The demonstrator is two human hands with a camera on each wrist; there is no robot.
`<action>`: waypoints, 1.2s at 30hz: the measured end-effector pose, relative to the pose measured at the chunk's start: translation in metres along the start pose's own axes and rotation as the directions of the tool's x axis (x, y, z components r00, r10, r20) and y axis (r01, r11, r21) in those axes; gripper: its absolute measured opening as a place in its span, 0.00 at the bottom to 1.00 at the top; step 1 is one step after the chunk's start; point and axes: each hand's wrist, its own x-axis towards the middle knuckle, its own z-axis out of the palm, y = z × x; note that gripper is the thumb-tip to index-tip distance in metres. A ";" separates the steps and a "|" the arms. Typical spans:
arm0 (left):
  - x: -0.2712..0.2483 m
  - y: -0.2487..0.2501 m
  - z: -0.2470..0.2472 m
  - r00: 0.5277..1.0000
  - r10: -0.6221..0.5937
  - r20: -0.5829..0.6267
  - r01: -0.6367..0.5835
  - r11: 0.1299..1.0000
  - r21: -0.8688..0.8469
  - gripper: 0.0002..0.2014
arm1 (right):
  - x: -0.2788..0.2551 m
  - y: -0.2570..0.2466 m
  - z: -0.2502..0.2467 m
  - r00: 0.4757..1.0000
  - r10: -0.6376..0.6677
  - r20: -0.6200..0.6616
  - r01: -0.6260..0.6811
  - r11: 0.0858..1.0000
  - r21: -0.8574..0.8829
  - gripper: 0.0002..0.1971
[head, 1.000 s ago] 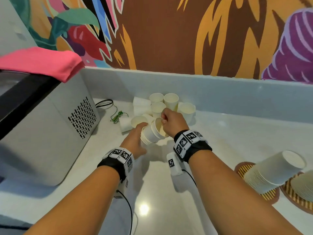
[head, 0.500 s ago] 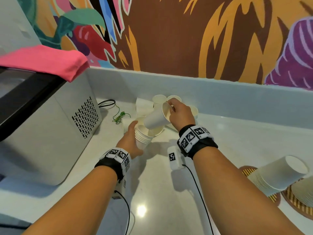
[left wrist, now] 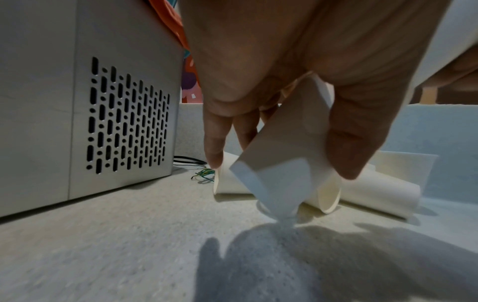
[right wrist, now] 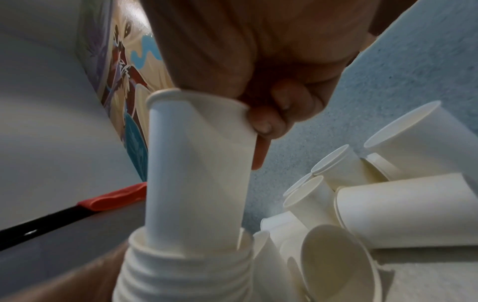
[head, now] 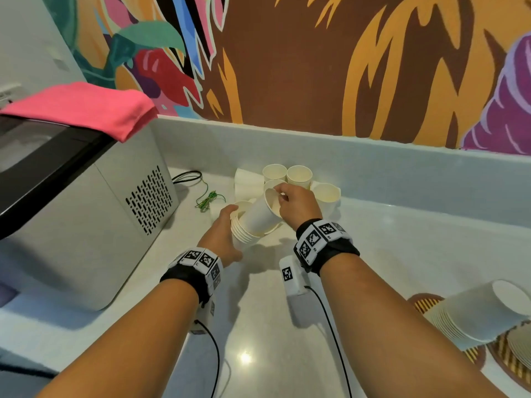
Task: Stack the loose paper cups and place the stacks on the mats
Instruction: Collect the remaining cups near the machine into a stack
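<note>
White paper everywhere, and the job looks roughly midway. The left hand (head: 222, 235) wraps its fingers (left wrist: 344, 130) round a short stack of nested cups (head: 244, 234), held tilted with its bottom corner apparently touching the pale bench (head: 402, 239). The right hand (head: 298, 205) pinches a single cup (head: 260, 215) at its rim, one finger hooked inside and the others on the outer wall, and that cup's base sits partly inside the top of the stack but is not yet pushed home; the right wrist view shows most of its wall above the stack's rims. Just behind the hands a cluster of loose cups (head: 298, 175) waits against the back wall, some upright, some lying on their sides, so several more insertions are left. At the lower right a tall finished stack (head: 482, 311) stands upside down on a striped woven mat (head: 422, 301), and the edge of a second stack (head: 520, 343) shows on a neighbouring mat (head: 505, 357) at the frame border; how complete that one is cannot be told. I judge that the stack in hand must take the remaining loose cups and then be carried to the mats, where I see no free mat, though the frame cuts that area off.
</note>
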 end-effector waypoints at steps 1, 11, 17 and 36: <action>0.001 0.000 0.000 1.000 -0.006 0.000 0.006 1.000 -0.007 0.56 | 0.000 -0.001 0.004 0.999 -0.017 0.040 0.016 1.000 0.015 0.19; 0.007 -0.027 -0.013 0.985 -0.162 -0.057 0.160 0.987 -0.030 0.49 | 0.020 0.019 0.043 0.992 -0.028 0.125 0.058 0.969 -0.241 0.20; 0.009 -0.045 -0.019 0.960 -0.251 -0.124 0.245 0.967 -0.066 0.46 | 0.019 0.010 0.079 0.948 -0.230 0.221 0.299 0.884 -0.360 0.19; 0.023 -0.014 -0.003 0.971 -0.215 -0.106 0.217 0.976 0.003 0.42 | 0.016 0.001 0.049 0.975 -0.206 0.083 0.211 0.975 -0.063 0.15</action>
